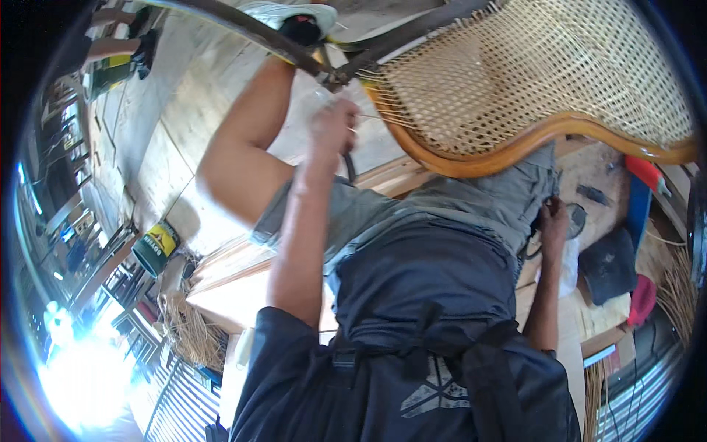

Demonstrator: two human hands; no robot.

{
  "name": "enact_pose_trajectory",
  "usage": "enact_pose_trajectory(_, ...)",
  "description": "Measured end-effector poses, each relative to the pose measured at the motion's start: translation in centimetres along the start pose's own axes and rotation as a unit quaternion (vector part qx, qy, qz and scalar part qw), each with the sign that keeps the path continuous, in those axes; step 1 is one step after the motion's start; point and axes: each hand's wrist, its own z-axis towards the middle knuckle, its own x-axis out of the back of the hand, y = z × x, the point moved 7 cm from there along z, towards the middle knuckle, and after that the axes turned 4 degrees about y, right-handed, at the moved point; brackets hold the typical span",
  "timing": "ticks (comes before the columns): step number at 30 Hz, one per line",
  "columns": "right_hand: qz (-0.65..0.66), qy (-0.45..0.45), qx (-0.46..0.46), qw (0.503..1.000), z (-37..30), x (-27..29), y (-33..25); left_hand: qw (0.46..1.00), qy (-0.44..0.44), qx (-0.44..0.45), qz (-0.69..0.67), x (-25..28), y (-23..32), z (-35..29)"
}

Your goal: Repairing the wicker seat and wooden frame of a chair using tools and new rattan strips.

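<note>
A curved wooden frame [434, 163] holds a woven cane panel [471, 88], with loose strand ends along its left edge. My left hand [335, 129] is at that edge, slightly blurred, its fingers curled. A thin cane strand [373, 116] runs from the panel to these fingers, and a dark, narrow thing [349, 168] shows just below them; whether the hand grips either is unclear. My right hand [554, 221] is low beside my right thigh, at the bench, with fingers bent. Dark loops [529, 249] lie beside it, partly hidden; what its fingers hold is hidden.
On the right bench [589, 166] are a small dark tool [593, 194], a round grey thing [576, 219] and a black container [608, 265]. A green and yellow bucket [156, 249] stands left, near bundled fibres [188, 324]. Dark bars [258, 33] cross above my left hand.
</note>
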Motion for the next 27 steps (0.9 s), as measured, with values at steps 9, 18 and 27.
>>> enact_pose_trajectory(9, -0.174, -0.039, 0.008, 0.984, -2.4, 8.2, -11.3, 0.991, 0.047, -0.122, -0.028, -4.7, -4.5, 0.3)
enact_pose_trajectory(18, -0.265, -0.237, 0.008, 0.935, -7.0, 3.1, -19.8, 0.996, -0.025, -0.088, -0.022, -5.4, -4.6, -0.1)
enact_pose_trajectory(27, -0.149, -0.171, -0.158, 0.961, -6.0, 7.9, -17.2, 0.998, -0.024, -0.058, 0.006, -5.7, -4.7, 0.0)
